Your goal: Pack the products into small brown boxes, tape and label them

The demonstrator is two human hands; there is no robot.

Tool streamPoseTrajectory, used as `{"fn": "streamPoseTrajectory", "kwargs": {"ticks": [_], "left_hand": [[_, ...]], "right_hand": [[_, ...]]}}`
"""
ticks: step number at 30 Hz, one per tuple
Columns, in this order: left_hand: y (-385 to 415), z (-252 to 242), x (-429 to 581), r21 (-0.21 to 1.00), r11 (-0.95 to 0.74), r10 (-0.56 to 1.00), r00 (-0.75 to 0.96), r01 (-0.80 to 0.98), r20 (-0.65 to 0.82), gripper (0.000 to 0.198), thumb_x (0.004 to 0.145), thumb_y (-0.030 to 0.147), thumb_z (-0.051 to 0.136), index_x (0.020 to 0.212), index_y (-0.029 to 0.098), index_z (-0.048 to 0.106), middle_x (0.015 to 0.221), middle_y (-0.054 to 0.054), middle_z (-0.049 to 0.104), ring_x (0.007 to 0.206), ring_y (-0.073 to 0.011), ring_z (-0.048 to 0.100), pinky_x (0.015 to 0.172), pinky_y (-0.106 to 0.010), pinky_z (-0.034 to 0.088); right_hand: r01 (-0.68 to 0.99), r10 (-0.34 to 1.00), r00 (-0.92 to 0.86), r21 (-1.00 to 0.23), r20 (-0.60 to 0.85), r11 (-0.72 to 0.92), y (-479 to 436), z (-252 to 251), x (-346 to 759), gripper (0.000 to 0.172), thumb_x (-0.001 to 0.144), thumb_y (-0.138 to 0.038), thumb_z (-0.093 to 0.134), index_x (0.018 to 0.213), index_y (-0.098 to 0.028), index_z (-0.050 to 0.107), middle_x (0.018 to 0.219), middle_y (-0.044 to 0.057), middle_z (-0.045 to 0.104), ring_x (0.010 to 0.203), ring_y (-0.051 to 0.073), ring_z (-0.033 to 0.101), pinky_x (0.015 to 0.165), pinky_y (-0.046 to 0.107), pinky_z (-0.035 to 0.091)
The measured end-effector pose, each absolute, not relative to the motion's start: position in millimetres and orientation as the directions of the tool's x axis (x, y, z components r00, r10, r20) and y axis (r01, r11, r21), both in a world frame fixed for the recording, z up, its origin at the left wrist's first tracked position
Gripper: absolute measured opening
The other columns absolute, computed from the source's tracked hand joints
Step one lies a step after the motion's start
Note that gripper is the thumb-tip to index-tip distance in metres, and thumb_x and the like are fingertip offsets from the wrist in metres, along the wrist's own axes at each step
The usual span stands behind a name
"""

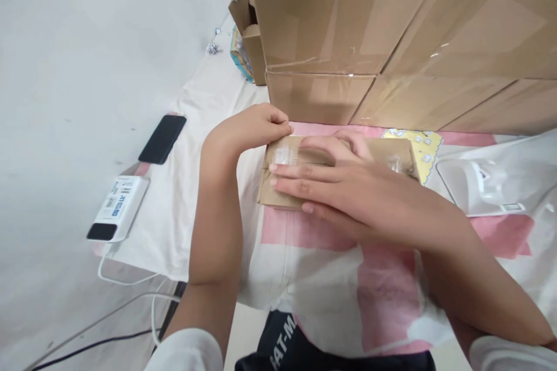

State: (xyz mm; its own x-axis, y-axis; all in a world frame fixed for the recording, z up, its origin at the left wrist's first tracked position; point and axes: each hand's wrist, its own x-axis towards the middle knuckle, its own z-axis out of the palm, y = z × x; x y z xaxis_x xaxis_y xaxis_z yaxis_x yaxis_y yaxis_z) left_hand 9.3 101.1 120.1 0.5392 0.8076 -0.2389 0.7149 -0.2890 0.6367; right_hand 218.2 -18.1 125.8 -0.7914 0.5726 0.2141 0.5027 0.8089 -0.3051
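In the head view, the left hand (255,127) has its fingers curled and its thumb and forefinger closed to a narrow pinch on the far left corner of a small cardboard box (402,153). Whether a bit of tape lies in that pinch cannot be told. The right hand (335,185) lies spread and flat on the box's top, fingers straight and pointing toward the left hand's pinch, gripping nothing. The box lies under this palm on a pink-and-white cloth (304,232). A patch of clear tape (285,155) sits on the box just beside the pinch, between the two hands. Just beyond the pinch rises a stack of large cardboard boxes (348,29). Past the right wrist, away from the pinch, a yellow sheet (430,153) pokes out from under the box, with clear plastic packaging (487,185) further out. Outward of the left hand lie a black phone (162,138) and, nearer the elbow, a white device (117,207) with a cable.
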Motion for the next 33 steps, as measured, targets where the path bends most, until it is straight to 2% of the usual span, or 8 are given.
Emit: {"fn": "streamPoseTrajectory", "kwargs": {"ticks": [6, 12, 14, 18, 24, 27, 30, 33], "left_hand": [[102, 119, 9, 0.636, -0.293, 0.81, 0.539, 0.714, -0.232, 0.037, 0.084, 0.024, 0.057, 0.057, 0.02, 0.032, 0.061, 0.002, 0.03, 0.057, -0.0107, 0.027, 0.056, -0.033, 0.022], [102, 119, 9, 0.635, -0.302, 0.809, 0.544, 0.711, -0.225, 0.037, 0.084, 0.025, 0.057, 0.056, 0.019, 0.034, 0.061, 0.002, 0.03, 0.057, -0.0107, 0.028, 0.057, -0.033, 0.023], [101, 119, 10, 0.632, -0.305, 0.809, 0.544, 0.712, -0.223, 0.038, 0.084, 0.025, 0.057, 0.057, 0.02, 0.032, 0.061, 0.002, 0.03, 0.058, -0.0108, 0.028, 0.057, -0.033, 0.023], [101, 120, 11, 0.627, -0.297, 0.813, 0.535, 0.72, -0.229, 0.038, 0.084, 0.023, 0.057, 0.056, 0.02, 0.03, 0.061, 0.002, 0.029, 0.057, -0.0109, 0.027, 0.057, -0.034, 0.022], [101, 118, 11, 0.631, -0.309, 0.814, 0.541, 0.712, -0.212, 0.037, 0.084, 0.023, 0.057, 0.055, 0.02, 0.034, 0.059, 0.002, 0.031, 0.057, -0.011, 0.03, 0.057, -0.033, 0.023], [101, 118, 11, 0.635, -0.309, 0.811, 0.545, 0.708, -0.213, 0.037, 0.084, 0.023, 0.057, 0.056, 0.019, 0.032, 0.06, 0.002, 0.03, 0.057, -0.0106, 0.029, 0.057, -0.032, 0.024], [101, 119, 11, 0.632, -0.297, 0.811, 0.538, 0.716, -0.228, 0.037, 0.083, 0.024, 0.057, 0.057, 0.02, 0.031, 0.061, 0.002, 0.029, 0.057, -0.0107, 0.027, 0.056, -0.033, 0.022], [101, 118, 11, 0.634, -0.297, 0.811, 0.539, 0.714, -0.227, 0.036, 0.083, 0.024, 0.057, 0.057, 0.02, 0.032, 0.06, 0.002, 0.03, 0.057, -0.0111, 0.029, 0.056, -0.033, 0.021]], "right_hand": [[0.412, 0.537, -0.782, -0.385, 0.316, 0.826, -18, 130, 227, 0.035, 0.109, -0.031, 0.04, 0.132, -0.029, 0.066, 0.102, 0.001, 0.075, 0.124, 0.026, 0.056, 0.118, 0.056, 0.024], [0.468, 0.591, -0.776, -0.425, 0.221, 0.774, -17, 127, 225, 0.045, 0.108, -0.035, 0.042, 0.151, -0.026, 0.052, 0.133, 0.009, 0.068, 0.143, 0.033, 0.042, 0.116, 0.06, 0.03], [0.47, 0.593, -0.785, -0.452, 0.18, 0.758, -15, 128, 225, 0.044, 0.108, -0.031, 0.04, 0.15, -0.027, 0.054, 0.133, 0.008, 0.069, 0.144, 0.033, 0.041, 0.117, 0.062, 0.029], [0.312, 0.466, -0.866, -0.535, 0.179, 0.785, -11, 133, 230, 0.043, 0.107, -0.024, 0.038, 0.145, -0.03, 0.06, 0.127, 0.004, 0.071, 0.143, 0.025, 0.046, 0.121, 0.054, 0.029], [0.399, 0.541, -0.822, -0.499, 0.178, 0.77, -13, 128, 226, 0.045, 0.105, -0.032, 0.049, 0.15, -0.032, 0.055, 0.157, 0.002, 0.054, 0.153, 0.032, 0.033, 0.127, 0.063, 0.019], [0.436, 0.559, -0.822, -0.51, 0.111, 0.742, -17, 129, 226, 0.049, 0.103, -0.03, 0.054, 0.152, -0.033, 0.053, 0.152, -0.001, 0.06, 0.156, 0.032, 0.031, 0.129, 0.064, 0.006], [0.356, 0.457, -0.889, -0.567, 0.04, 0.743, -18, 134, 229, 0.044, 0.102, -0.025, 0.053, 0.144, -0.038, 0.06, 0.136, -0.006, 0.071, 0.16, 0.027, 0.025, 0.13, 0.062, -0.007], [0.351, 0.459, -0.887, -0.571, 0.052, 0.742, -15, 133, 231, 0.044, 0.104, -0.027, 0.05, 0.144, -0.04, 0.061, 0.137, -0.004, 0.071, 0.16, 0.027, 0.024, 0.128, 0.064, -0.007]]}}
